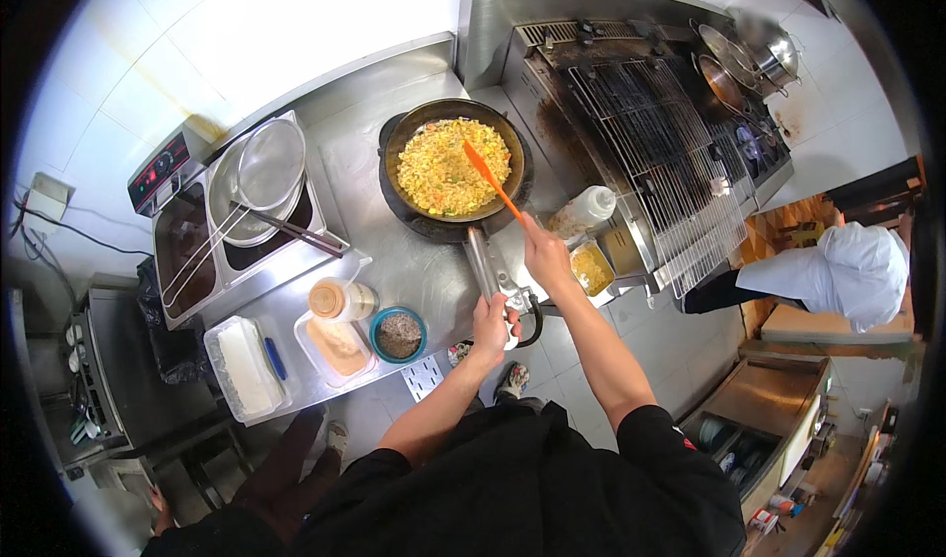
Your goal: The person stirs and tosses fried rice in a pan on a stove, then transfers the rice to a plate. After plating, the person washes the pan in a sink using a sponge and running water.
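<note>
My left hand [493, 328] grips the metal handle [484, 265] of a frying pan [460, 219], which rests on a round dark burner [392, 202] set on the steel counter. Fried rice [443, 162] with yellow egg and bits of green and orange covers the pan's bottom. In my right hand [547, 258] is an orange spatula [489, 175], its blade reaching into the rice. Just right of that hand stand a metal container of yellow food [591, 267] and a clear squeeze bottle [585, 212] with a white lid.
On the left sits a two-basin fryer [211, 313] with strainers [272, 164] and chopsticks [295, 232]. Tubs of powder [247, 365] and a teal bowl of seasoning [399, 334] line the counter's front edge. A charred grill [635, 121] stands right. One person [828, 276] is far right, another [281, 476] lower left.
</note>
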{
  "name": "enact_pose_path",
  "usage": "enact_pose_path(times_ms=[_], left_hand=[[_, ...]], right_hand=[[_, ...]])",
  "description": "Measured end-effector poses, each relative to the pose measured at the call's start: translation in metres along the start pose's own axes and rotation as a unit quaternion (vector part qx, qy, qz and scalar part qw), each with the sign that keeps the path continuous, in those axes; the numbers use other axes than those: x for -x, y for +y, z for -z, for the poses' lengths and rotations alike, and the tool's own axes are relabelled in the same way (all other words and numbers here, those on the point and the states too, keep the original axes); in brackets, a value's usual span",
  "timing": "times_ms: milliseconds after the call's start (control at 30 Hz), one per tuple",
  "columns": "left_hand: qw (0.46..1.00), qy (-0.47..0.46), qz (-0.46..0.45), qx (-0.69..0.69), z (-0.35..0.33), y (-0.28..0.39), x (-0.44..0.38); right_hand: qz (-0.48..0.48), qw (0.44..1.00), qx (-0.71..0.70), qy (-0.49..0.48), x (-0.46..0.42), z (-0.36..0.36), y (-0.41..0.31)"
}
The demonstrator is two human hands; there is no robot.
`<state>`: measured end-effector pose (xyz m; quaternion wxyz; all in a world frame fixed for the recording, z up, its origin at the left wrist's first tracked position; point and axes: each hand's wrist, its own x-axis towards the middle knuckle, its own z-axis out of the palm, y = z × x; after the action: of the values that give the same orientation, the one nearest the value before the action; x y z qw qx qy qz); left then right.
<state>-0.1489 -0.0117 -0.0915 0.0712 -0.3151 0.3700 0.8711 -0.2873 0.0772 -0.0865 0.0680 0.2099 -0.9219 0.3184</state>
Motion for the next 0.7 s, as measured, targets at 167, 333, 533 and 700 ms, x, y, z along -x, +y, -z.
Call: enact_pose_path(times_ms=[167,333,533,700], left_hand=[[1.0,0.006,-0.008,0.028,-0.003,-0.018,-0.005],[1.0,-0.023,0.0,0.013,0.013,-0.012,-0.018],[0.987,-0.046,0.099,0.115,-0.013,0.009,0.002],[0.999,-0.032,0.011,-0.008,-0.002,-0.011,-0.013]], right_hand=[[-0.022,0.996,0.075,-0.043,0.01,-0.013,0.028],[0.027,0.999,0.016,0.043,0.008,-0.001,-0.002],[-0.094,0.984,-0.149,0.036,0.038,0.03,-0.011],[-0.162,0.962,-0.22,0.019,0.099,0.075,-0.018]])
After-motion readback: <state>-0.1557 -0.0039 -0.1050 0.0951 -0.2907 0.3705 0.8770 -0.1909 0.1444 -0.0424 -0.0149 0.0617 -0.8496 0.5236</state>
